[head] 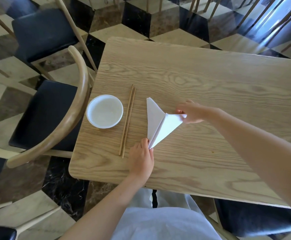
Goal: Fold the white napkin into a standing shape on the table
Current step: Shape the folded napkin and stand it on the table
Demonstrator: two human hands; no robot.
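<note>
Two hands pinch napkin [158, 125]: left fingers [145, 142] near tip, right fingers [184, 116] far corner.

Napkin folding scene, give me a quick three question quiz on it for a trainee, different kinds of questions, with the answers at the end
1. True or false: the left hand pinches the near pointed tip of the white napkin.
2. Which lies nearest the napkin on its left? A) white bowl B) chopsticks C) chair
3. Fill in: the right hand holds the napkin's ____ corner, lifted off the table.

Key:
1. True.
2. B: the chopsticks lie between the white bowl and the napkin, touching neither.
3. Right.
</note>
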